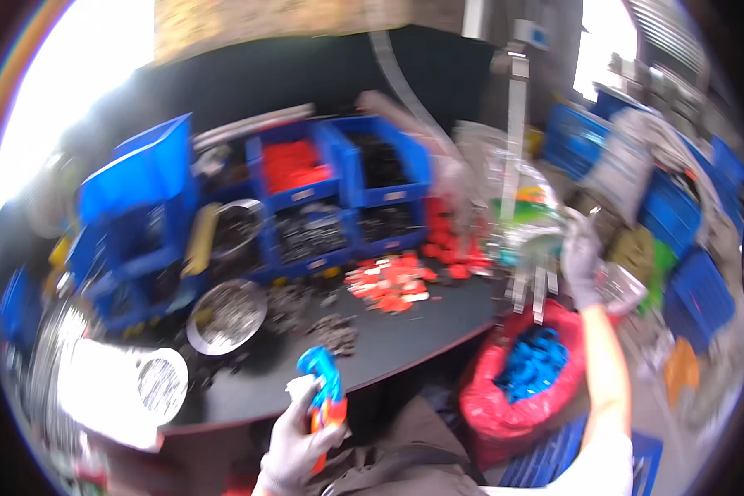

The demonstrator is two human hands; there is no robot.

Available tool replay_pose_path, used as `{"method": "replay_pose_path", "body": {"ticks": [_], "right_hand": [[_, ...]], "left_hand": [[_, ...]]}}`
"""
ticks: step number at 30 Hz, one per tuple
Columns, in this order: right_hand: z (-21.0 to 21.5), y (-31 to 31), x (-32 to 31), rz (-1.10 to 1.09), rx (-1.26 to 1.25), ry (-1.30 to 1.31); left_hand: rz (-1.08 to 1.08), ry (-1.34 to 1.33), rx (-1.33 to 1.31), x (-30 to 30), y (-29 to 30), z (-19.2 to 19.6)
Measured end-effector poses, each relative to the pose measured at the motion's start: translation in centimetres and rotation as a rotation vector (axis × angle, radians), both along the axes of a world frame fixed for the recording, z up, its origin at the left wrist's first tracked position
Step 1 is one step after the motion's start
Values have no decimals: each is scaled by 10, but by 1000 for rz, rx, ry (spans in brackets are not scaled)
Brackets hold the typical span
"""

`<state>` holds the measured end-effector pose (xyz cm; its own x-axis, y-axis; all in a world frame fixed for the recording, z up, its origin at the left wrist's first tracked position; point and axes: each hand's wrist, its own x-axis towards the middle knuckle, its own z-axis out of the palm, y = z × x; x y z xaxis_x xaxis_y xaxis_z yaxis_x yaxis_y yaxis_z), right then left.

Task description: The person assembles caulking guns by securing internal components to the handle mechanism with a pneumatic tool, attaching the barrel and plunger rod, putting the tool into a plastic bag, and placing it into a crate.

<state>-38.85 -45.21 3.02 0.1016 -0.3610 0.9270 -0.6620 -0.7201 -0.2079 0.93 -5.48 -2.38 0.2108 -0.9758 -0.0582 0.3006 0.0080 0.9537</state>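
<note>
My left hand [298, 446], in a pale glove, is closed around a blue-and-orange plastic piece [326, 380] shaped somewhat like a toy pistol, held just off the table's front edge. A small white part shows beside its blue end. My right hand [583, 256], also gloved, is stretched far out to the right beside a clear plastic bag [533, 186] with green and orange things in it. Motion smears its fingers, so whether they hold anything cannot be made out. Below that arm stands a red bag [479, 401] filled with blue plastic parts [533, 364].
On the dark table [405, 343] lie a heap of red-orange pieces [388, 281] and small dark parts [335, 333]. Behind them stand blue bins [306, 198] and a round bowl [227, 318]. A white container [116, 388] is at left. Blue crates [674, 211] and sacks crowd the right.
</note>
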Motion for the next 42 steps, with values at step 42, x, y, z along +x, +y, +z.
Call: {"method": "replay_pose_path", "body": {"ticks": [42], "right_hand": [[-54,276,223,1193,1394,170]], "left_hand": [[691,-884,-119,34,35,-13]]}}
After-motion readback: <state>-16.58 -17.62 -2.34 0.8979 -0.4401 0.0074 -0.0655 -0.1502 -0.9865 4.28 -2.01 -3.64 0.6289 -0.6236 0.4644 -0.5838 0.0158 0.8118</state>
